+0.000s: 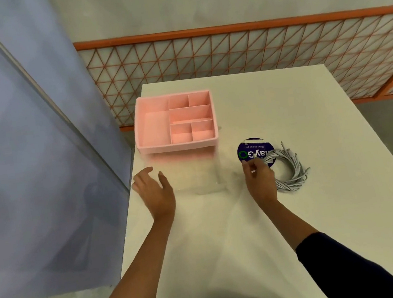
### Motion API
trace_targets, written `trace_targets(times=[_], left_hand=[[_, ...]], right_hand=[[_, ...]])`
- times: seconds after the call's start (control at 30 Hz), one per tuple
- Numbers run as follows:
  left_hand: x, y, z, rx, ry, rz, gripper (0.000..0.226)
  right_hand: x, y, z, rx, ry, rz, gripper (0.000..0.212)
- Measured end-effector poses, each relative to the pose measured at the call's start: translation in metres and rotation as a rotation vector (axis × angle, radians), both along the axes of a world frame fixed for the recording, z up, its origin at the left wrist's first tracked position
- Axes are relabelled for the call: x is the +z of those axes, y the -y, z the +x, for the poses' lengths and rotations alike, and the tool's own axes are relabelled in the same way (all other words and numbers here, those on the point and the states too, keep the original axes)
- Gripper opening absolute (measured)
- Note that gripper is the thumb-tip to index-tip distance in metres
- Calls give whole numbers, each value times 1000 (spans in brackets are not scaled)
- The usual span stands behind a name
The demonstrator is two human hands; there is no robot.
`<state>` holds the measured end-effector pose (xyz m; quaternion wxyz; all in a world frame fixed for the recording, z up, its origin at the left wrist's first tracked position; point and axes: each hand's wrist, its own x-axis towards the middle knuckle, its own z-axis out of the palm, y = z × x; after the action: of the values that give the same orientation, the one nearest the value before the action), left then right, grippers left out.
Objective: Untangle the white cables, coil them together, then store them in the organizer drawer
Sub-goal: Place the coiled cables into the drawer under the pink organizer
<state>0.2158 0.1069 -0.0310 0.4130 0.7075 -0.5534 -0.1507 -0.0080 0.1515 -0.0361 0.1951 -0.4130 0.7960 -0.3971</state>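
White cables (pixel 294 178): already one loose coil with the plug ends sticking out at its top, lying flat on the white table (pixel 329 218), right of the organizer and clear of it; the coil's upper-left rim overlaps a round blue label (pixel 250 148).

Right hand (pixel 262 180): on the coil's left rim with its fingers curled and tips at the strands; can't tell if it's actually pinching them or only touching.

Left hand (pixel 156 193): open, fingers spread and thumb apart, holding nothing; just beside the front-left corner of the clear drawer (pixel 199 176); blurred.

The drawer looks pulled out from under the pink organizer (pixel 180 145); translucent and smeared, so I can't confirm how far out it is; nothing visible inside; the top compartments are empty too.

Judgement: untangle and coil look done; we're at the store step, pickup not confirmed.

Next move needs a grip around the whole bundle so no loops spring loose, then a lift left over the drawer wall and a flat drop inside; the left hand is placed to steady the drawer and shut it; watch that the plug ends don't catch on the rim.

Beyond: orange mesh fence (pixel 253 54) behind the table; grey-blue panel (pixel 27 146) at left.
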Motion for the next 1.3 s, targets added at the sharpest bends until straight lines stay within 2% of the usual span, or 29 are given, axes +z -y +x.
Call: trace_targets(times=[0.17, 0.27, 0.33, 0.4, 0.47, 0.57, 0.67, 0.83, 1.0, 1.13, 1.2, 1.3], left_hand=[[22, 0, -91, -393, -44, -62, 15], [20, -8, -143, -560, -76, 0, 15], [10, -9, -170, -595, -48, 159, 19], [-1, -7, -192, -574, -18, 400, 34], [-9, -6, -206, -543, -13, 626, 53], [-15, -4, -223, -509, -138, 772, 70], [-20, -1, -235, -495, -178, 790, 72], [-20, -2, -240, -496, -122, 799, 51], [-8, -2, -220, -504, -126, 746, 45], [14, 4, -186, -484, -111, 687, 46], [23, 8, -163, -449, -123, 698, 43], [32, 11, -122, -407, -254, 738, 36]], right_hand=[[3, -10, -62, -301, -11, -34, 15], [2, -19, -94, -475, 28, 184, 39], [-2, -24, -109, -465, 64, 393, 61], [-7, -25, -121, -419, 170, 474, 74], [-10, -24, -128, -361, 265, 455, 73], [-14, -19, -139, -282, 248, 448, 66], [-16, -16, -142, -243, 218, 449, 64], [-12, -20, -141, -159, 215, 495, 62], [-1, -21, -128, -136, 212, 421, 56], [2, -7, -109, -75, 256, 342, 63], [17, 0, -89, -30, 236, 314, 55], [38, 6, -58, 46, 199, 305, 32]])
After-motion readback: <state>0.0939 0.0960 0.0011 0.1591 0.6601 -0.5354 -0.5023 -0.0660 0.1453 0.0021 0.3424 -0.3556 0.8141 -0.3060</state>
